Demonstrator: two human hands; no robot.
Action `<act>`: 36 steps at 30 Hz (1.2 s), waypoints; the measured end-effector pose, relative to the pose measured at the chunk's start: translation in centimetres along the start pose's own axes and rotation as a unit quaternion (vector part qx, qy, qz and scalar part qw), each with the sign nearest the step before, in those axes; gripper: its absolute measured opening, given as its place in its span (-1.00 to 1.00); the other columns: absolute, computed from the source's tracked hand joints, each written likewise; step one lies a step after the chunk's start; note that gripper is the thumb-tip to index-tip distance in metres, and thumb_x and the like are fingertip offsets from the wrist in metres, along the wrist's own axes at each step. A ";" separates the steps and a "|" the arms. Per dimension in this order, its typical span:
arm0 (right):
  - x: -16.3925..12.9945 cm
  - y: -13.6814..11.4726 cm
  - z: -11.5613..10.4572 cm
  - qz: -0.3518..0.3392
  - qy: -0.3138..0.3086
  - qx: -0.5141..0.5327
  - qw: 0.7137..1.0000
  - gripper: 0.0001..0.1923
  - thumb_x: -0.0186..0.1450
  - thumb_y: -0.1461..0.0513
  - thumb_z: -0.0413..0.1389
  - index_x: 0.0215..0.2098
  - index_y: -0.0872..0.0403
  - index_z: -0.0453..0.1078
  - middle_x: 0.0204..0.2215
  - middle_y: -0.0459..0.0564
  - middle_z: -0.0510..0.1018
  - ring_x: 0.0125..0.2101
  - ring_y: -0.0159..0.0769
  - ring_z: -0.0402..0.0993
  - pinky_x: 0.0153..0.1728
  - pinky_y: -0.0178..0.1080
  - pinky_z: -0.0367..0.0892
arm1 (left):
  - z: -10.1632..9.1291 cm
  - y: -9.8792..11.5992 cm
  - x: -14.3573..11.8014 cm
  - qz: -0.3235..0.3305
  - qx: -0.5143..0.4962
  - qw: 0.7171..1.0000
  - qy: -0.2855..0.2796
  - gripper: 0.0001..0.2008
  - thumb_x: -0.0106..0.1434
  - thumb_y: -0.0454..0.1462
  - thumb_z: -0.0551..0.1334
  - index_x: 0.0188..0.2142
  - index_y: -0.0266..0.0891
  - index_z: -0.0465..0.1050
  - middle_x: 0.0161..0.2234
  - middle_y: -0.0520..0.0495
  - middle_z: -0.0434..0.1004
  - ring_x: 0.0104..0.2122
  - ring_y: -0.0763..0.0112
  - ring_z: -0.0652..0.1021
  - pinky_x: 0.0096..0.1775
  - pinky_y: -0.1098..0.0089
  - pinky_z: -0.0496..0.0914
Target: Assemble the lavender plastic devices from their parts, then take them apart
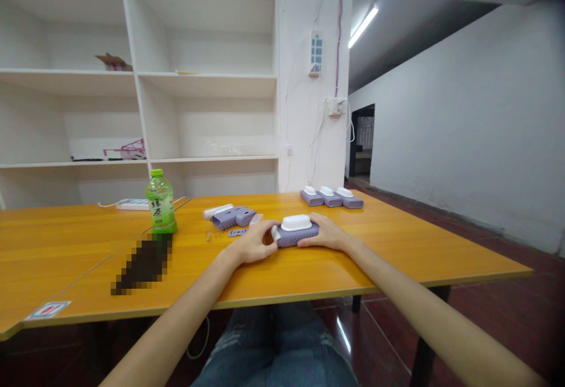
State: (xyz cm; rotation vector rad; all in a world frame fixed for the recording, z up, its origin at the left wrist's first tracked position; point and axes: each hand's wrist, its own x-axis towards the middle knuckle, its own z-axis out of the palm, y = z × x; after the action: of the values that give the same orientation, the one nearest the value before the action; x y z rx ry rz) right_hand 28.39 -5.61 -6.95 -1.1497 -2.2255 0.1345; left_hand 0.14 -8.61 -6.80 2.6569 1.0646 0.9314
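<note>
A purple box-shaped plastic housing (295, 236) with a white oval cap (296, 223) on top lies flat at the table's middle. My left hand (256, 242) grips its left end, thumb and fingers around a small white piece (276, 233) there. Around the right end curl the fingers of my right hand (325, 233). Left of them lie loose purple housings (233, 216), a white cylindrical part (218, 211), a flat purple plate (237, 233) and small clear bits (213, 234). Three similar capped purple units (332, 197) stand in a row at the back right.
The wooden table (419, 246) ends at a near edge and a right corner. A green tea bottle (160, 202) stands to the left, with a pixelated dark patch (143, 262) before it. A white power strip (133, 204) lies behind; white shelves (207, 87) rise beyond.
</note>
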 end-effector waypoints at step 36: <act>-0.1 -2.6 2.6 -0.065 0.014 -0.047 0.997 -0.17 0.29 -0.14 0.11 0.40 -0.12 -0.06 0.40 0.11 0.01 0.37 0.07 -0.08 0.29 0.21 -0.02 | 1.4 0.7 0.7 0.009 0.088 0.994 0.069 -0.75 0.26 -0.09 0.21 -0.17 -0.17 0.34 -0.22 -0.13 0.47 -0.18 0.14 0.46 -0.12 0.21 0.33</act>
State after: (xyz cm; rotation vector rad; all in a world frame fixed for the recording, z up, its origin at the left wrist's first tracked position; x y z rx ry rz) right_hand 25.17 -6.80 -8.17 -1.0454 -2.2958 -0.0407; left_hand 1.73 -8.53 -7.33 2.7807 1.2064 1.0871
